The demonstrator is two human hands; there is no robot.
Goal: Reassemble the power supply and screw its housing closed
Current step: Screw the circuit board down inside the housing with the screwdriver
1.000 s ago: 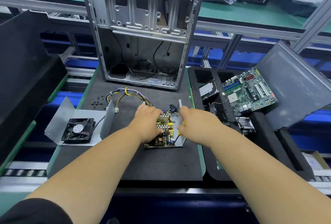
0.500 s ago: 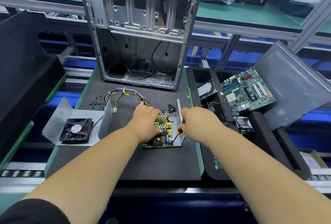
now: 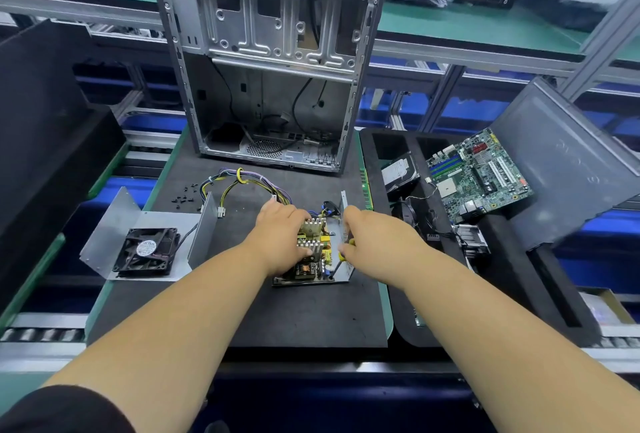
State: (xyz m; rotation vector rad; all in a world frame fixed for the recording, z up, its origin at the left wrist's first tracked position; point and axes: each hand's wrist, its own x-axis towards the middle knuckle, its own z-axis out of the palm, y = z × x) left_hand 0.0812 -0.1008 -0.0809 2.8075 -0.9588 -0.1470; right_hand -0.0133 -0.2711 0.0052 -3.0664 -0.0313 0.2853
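The power supply's circuit board (image 3: 311, 252), with heat sinks and yellow parts, lies in its metal base tray (image 3: 343, 259) on the black mat. My left hand (image 3: 280, 235) grips the board's left side, fingers curled over the heat sinks. My right hand (image 3: 367, 238) holds a screwdriver (image 3: 341, 257) with a yellow and black handle, its shaft pointing down at the board's near right corner. The housing cover (image 3: 110, 242) lies open at the left with the black fan (image 3: 145, 252) in it. A bundle of coloured wires (image 3: 242, 179) loops behind the board.
An empty computer case (image 3: 266, 62) stands upright at the back of the mat (image 3: 277, 311). Several small black screws (image 3: 183, 195) lie left of the wires. A foam tray (image 3: 502, 276) at the right holds a motherboard (image 3: 481, 173), a hard drive (image 3: 398, 171) and a heat sink (image 3: 471, 238).
My right hand has come slightly lower, bringing the screwdriver tip down to the board's near right corner. The left hand keeps its hold on the board.
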